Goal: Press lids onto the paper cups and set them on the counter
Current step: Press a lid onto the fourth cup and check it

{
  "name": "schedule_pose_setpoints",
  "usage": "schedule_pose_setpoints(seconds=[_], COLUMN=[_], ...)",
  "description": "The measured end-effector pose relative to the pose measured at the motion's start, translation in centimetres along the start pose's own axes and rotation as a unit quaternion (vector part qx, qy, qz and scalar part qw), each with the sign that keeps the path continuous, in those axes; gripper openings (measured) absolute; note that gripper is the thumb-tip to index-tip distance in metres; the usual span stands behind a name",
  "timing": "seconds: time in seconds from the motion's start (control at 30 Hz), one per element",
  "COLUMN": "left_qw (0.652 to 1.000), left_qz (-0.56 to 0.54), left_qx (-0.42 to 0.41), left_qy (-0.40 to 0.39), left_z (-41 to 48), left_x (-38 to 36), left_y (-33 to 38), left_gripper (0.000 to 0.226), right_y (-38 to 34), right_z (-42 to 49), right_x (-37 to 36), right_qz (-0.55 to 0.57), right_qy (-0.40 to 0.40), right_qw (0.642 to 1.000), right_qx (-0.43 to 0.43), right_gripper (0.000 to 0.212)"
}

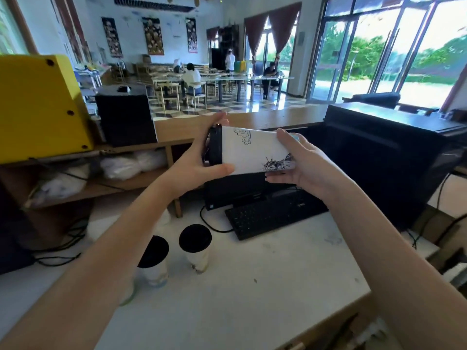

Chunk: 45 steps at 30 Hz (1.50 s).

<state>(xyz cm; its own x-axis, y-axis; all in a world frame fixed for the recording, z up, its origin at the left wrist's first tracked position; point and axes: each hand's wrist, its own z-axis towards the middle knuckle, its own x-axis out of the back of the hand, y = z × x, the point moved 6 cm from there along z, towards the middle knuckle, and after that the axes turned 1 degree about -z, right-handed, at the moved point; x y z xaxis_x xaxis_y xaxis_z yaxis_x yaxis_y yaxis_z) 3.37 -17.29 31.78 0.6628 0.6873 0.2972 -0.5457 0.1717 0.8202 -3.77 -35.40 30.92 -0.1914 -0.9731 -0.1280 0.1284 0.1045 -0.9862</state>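
I hold a white paper cup [249, 151] with black line drawings sideways in mid-air, above the keyboard. A black lid [215, 145] sits on its mouth, which points left. My left hand [199, 160] wraps the lid end, thumb under the cup, fingers over the lid. My right hand [300, 162] grips the cup's base end. Two more lidded cups stand upright on the white counter [265, 286]: one [195, 248] in the open, one [154, 261] partly behind my left forearm.
A black keyboard [275, 213] lies on the counter below my hands, with cables to its left. A large black machine [394, 157] stands to the right, a yellow box [38, 107] and a black box [125, 114] on a wooden shelf to the left. People sit at tables far behind.
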Motion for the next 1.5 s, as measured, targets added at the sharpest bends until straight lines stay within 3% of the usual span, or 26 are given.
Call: schedule_pose_setpoints(seconds=[0.1,0.23,0.3,0.4,0.5,0.63,0.77,0.87,0.97,1.07,1.2,1.3,1.4,1.5], left_qw=[0.990,0.929,0.919,0.912,0.917,0.941,0.982,0.990,0.983,0.980,0.991,0.991,0.939,0.918], left_qz=[-0.117,-0.319,-0.342,-0.349,-0.309,-0.225,-0.059,0.115,0.158,0.167,0.129,0.030,-0.214,-0.256], left_qx=[0.075,0.186,0.193,0.211,0.252,0.245,0.159,0.033,-0.059,-0.084,-0.022,0.130,0.268,0.304], left_qy=[-0.013,0.010,-0.026,-0.044,-0.015,0.055,0.087,0.074,0.072,0.070,0.021,0.018,-0.009,-0.008], left_z=[0.2,0.4,0.7,0.8,0.6,0.3,0.1,0.1,-0.1,-0.3,-0.1,0.1,0.2,0.4], left_x=[0.4,0.6,0.6,0.9,1.2,1.4,1.5,1.2,0.7,0.8,1.5,2.4,1.9,1.8], left_y=[-2.6,-5.3,-5.6,-5.8,-6.4,-6.4,-5.2,-3.7,-2.4,-2.4,-3.3,-5.0,-6.8,-7.5], left_gripper=[0.099,0.056,0.041,0.056,0.046,0.026,0.040,0.059,0.068,0.075,0.091,0.090,0.083,0.065], right_y=[0.5,0.9,0.9,0.3,0.2,2.2,4.6,5.4,5.4,4.6,4.0,4.0,3.5,3.1], right_z=[0.2,0.1,0.1,-0.2,-0.3,0.3,1.1,1.8,2.1,2.5,2.3,2.0,1.9,2.0], right_x=[-0.3,-0.7,-0.9,-1.2,-1.5,-1.2,-0.3,-0.3,-0.5,-0.7,-0.9,-1.0,-1.3,-1.5], right_qz=[-0.008,-0.041,-0.065,-0.142,-0.193,-0.163,-0.018,-0.028,-0.021,0.007,0.001,-0.011,-0.045,-0.088], right_qy=[0.019,0.035,0.021,-0.010,-0.038,-0.069,-0.013,0.010,0.029,0.032,0.037,0.048,0.054,0.046], right_qw=[0.999,0.995,0.993,0.979,0.964,0.978,0.999,0.994,0.990,0.994,0.998,0.999,0.997,0.992], right_qx=[0.043,0.081,0.100,0.148,0.179,0.115,-0.031,-0.107,-0.135,-0.101,-0.041,0.001,0.040,0.073], right_gripper=[0.024,0.027,0.032,0.039,0.044,0.053,0.061,0.076,0.053,0.039,0.041,0.039,0.035,0.040])
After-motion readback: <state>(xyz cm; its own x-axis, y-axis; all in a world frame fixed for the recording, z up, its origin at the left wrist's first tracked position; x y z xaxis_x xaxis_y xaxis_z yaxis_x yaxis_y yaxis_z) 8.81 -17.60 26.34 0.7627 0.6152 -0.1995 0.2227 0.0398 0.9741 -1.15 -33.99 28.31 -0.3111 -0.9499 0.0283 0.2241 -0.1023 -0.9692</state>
